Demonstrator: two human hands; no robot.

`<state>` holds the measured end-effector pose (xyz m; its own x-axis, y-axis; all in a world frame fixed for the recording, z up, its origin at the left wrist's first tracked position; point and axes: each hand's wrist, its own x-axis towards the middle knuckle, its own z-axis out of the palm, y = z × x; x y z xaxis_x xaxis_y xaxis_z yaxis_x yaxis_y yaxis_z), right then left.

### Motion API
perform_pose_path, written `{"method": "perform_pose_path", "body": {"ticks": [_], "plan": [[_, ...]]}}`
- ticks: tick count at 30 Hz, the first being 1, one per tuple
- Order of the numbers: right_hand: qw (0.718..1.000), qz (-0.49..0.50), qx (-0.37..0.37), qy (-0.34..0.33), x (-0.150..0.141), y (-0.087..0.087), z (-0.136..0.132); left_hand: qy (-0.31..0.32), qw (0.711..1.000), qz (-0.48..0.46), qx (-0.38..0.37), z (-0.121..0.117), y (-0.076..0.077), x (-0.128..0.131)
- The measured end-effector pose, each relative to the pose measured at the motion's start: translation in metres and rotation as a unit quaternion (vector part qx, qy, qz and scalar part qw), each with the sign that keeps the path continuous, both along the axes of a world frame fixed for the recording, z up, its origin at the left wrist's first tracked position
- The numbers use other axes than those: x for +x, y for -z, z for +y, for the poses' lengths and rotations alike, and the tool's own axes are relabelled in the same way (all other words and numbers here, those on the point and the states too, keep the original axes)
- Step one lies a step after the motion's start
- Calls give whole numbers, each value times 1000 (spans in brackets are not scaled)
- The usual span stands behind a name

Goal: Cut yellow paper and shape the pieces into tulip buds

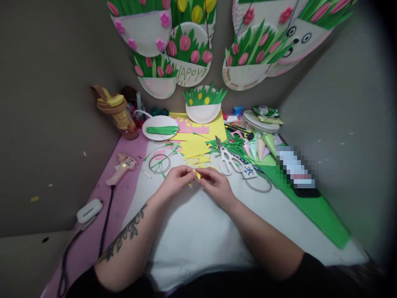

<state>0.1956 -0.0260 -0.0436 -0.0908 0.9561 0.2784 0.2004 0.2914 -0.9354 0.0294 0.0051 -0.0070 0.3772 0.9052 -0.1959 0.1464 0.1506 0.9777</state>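
Note:
A small yellow paper piece is pinched between the fingertips of my left hand and my right hand, over the white table covering. Both hands are closed on it, thumbs towards each other, and the fingers hide part of its outline. Just beyond my fingers lie yellow paper scraps and a yellow sheet. White-handled scissors rest open-bladed beyond my right hand. A roll of tape lies beyond my left wrist.
On the left are a pink glue gun, a white case and a tumbler. A phone lies on green paper at the right. Green paper strips heap at the back. Paper-plate tulip crafts hang on the wall.

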Motion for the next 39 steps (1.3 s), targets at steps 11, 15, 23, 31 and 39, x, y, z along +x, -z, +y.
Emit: {"method": "perform_pose_path", "body": {"ticks": [11, 15, 23, 31, 39], "plan": [[1000, -12, 18, 1, 1, -3, 1, 20, 1000, -12, 8, 1, 3, -2], [1000, -15, 20, -4, 1, -5, 1, 25, 1000, -7, 13, 2, 3, -2], [1000, 6, 5, 16, 2, -2, 0, 21, 1000, -2, 5, 0, 2, -3], [999, -20, 39, 21, 3, -5, 0, 17, 1000, 5, 3, 0, -1, -1], [995, -41, 46, 81, 1, -8, -3, -8, 1000, -11, 7, -5, -2, 2]]}}
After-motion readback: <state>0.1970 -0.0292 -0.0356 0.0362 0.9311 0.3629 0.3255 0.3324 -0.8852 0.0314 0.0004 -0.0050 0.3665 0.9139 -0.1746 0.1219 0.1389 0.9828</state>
